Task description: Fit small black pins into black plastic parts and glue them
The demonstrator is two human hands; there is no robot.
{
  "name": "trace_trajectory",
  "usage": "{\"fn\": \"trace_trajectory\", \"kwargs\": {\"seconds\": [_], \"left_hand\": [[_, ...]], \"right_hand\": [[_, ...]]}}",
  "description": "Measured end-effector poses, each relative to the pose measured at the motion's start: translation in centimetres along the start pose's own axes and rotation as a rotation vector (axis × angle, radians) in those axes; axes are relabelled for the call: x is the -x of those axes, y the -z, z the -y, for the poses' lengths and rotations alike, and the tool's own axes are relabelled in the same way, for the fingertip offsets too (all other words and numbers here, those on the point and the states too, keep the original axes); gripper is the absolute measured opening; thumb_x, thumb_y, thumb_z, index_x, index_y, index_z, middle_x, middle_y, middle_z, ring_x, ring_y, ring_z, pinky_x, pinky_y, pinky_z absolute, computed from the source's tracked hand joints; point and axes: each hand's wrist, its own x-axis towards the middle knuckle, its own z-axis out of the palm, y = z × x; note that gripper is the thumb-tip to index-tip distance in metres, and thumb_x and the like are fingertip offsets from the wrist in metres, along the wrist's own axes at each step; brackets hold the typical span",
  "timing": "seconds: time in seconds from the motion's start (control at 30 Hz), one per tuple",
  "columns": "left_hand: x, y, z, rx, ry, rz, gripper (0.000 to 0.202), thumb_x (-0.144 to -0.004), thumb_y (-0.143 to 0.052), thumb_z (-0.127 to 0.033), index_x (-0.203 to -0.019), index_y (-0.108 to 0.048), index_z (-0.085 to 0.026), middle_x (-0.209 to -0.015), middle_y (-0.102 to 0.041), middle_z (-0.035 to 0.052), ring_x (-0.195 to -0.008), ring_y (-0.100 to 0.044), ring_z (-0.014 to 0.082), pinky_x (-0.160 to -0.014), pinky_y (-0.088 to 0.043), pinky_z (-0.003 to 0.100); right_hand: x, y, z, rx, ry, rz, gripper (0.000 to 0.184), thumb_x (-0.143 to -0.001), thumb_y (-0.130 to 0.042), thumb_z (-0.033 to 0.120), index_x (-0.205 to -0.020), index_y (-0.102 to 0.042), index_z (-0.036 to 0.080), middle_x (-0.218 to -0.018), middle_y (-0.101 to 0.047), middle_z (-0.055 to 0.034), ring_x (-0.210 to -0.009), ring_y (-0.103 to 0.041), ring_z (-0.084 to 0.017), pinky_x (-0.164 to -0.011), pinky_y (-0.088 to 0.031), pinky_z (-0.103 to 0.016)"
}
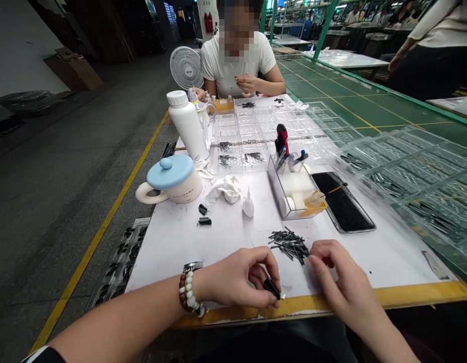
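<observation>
My left hand [252, 277] pinches a small black plastic piece [272, 289] between thumb and fingers, just above the yellow front edge of the table. A tiny white speck shows at the tip of that piece. My right hand [339, 275] is at the right end of a pile of thin black sticks [290, 244]. Its thumb and fingertips are closed together beside the pile; whatever they hold is too small to make out. Farther left, two short black pieces [205, 221] lie on the white tabletop [233, 237]. A small white dropper bottle [248, 205] stands upright behind the pile.
A clear box [297, 214] holds pens and bottles, next to a phone [343, 204]. At left stand a blue-lidded mug [176, 181], crumpled tissue [226, 189] and a white bottle [188, 126]. Clear compartment trays [418, 166] lie right. A co-worker [239, 65] sits opposite.
</observation>
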Motion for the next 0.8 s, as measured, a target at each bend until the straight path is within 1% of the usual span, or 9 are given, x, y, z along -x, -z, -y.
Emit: {"fn": "trace_trajectory", "kwargs": {"seconds": [0.1, 0.17, 0.23, 0.3, 0.4, 0.5, 0.57, 0.7, 0.8], "left_hand": [[0.0, -0.3, 0.0, 0.070, -0.031, -0.051, 0.025, -0.075, -0.071, -0.011, -0.086, -0.050, -0.017, -0.088, -0.067, 0.0029, -0.076, -0.073, 0.0149, -0.064, -0.056, 0.021], [0.0, -0.4, 0.0, 0.103, -0.056, -0.097, 0.025, -0.076, -0.071, -0.012, -0.084, -0.048, -0.017, -0.087, -0.067, 0.0021, -0.075, -0.072, 0.0140, -0.065, -0.056, 0.021], [0.0, -0.4, -0.1, 0.123, -0.076, -0.141, 0.025, -0.077, -0.070, -0.012, -0.083, -0.047, -0.017, -0.085, -0.066, 0.0007, -0.073, -0.072, 0.0128, -0.064, -0.056, 0.020], [0.0, -0.4, -0.1, 0.154, -0.092, -0.176, 0.026, -0.077, -0.071, -0.013, -0.085, -0.046, -0.018, -0.084, -0.066, -0.0006, -0.072, -0.072, 0.0120, -0.064, -0.057, 0.019], [0.0, -0.4, -0.1, 0.220, -0.114, -0.228, 0.028, -0.074, -0.074, -0.011, -0.087, -0.049, -0.017, -0.081, -0.065, -0.0019, -0.069, -0.071, 0.0106, -0.064, -0.058, 0.019], [0.0, -0.4, -0.2, 0.246, -0.140, -0.290, 0.029, -0.070, -0.078, -0.010, -0.084, -0.054, -0.015, -0.080, -0.065, -0.0017, -0.068, -0.070, 0.0092, -0.063, -0.058, 0.017], [0.0, -0.5, -0.3, 0.256, -0.151, -0.317, 0.028, -0.068, -0.080, -0.011, -0.082, -0.056, -0.013, -0.076, -0.066, -0.0010, -0.067, -0.069, 0.0093, -0.062, -0.058, 0.017], [0.1, -0.5, -0.4, 0.295, -0.170, -0.366, 0.031, -0.064, -0.084, -0.011, -0.076, -0.056, -0.011, -0.072, -0.069, 0.0008, -0.062, -0.069, 0.0095, -0.059, -0.058, 0.017], [0.0, -0.5, -0.4, 0.304, -0.189, -0.387, 0.031, -0.063, -0.084, -0.010, -0.074, -0.055, -0.011, -0.073, -0.072, 0.0023, -0.062, -0.070, 0.0100, -0.058, -0.057, 0.016]], "right_hand": [[0.7, 0.0, 0.2, -0.324, -0.062, -0.181, 0.005, -0.093, -0.051, 0.016, -0.092, -0.050, 0.021, -0.090, -0.056, -0.0032, -0.088, -0.057, -0.012, -0.073, -0.049, -0.019], [1.2, -0.5, 0.5, -0.458, -0.108, -0.273, 0.018, -0.090, -0.056, 0.012, -0.104, -0.051, 0.022, -0.093, -0.058, -0.0023, -0.089, -0.059, -0.011, -0.077, -0.050, -0.016], [1.3, -1.1, 0.9, -0.509, -0.133, -0.282, 0.031, -0.090, -0.056, 0.010, -0.118, -0.050, 0.023, -0.093, -0.059, -0.0021, -0.088, -0.060, -0.010, -0.079, -0.051, -0.014], [1.3, -1.4, 1.4, -0.504, -0.105, -0.232, 0.034, -0.091, -0.055, 0.010, -0.123, -0.053, 0.022, -0.094, -0.059, -0.0033, -0.089, -0.059, -0.009, -0.081, -0.050, -0.014], [0.9, -1.8, 2.3, -0.531, -0.071, -0.235, 0.027, -0.089, -0.056, 0.009, -0.113, -0.061, 0.021, -0.094, -0.061, -0.0033, -0.085, -0.060, -0.009, -0.078, -0.051, -0.014], [0.6, -2.3, 3.5, -0.643, -0.127, -0.275, 0.021, -0.087, -0.058, 0.007, -0.102, -0.061, 0.021, -0.088, -0.065, -0.0019, -0.080, -0.064, -0.009, -0.075, -0.055, -0.015], [0.4, -2.7, 4.1, -0.723, -0.160, -0.264, 0.017, -0.087, -0.059, 0.007, -0.097, -0.061, 0.020, -0.088, -0.068, -0.0021, -0.079, -0.067, -0.010, -0.074, -0.057, -0.015], [0.3, -3.3, 4.7, -0.854, -0.196, -0.245, 0.014, -0.087, -0.059, 0.007, -0.092, -0.062, 0.020, -0.090, -0.070, -0.0020, -0.077, -0.067, -0.009, -0.071, -0.058, -0.014], [0.4, -3.9, 4.8, -0.901, -0.196, -0.272, 0.015, -0.086, -0.061, 0.007, -0.091, -0.063, 0.021, -0.090, -0.069, -0.0021, -0.082, -0.066, -0.010, -0.073, -0.057, -0.015]]}}
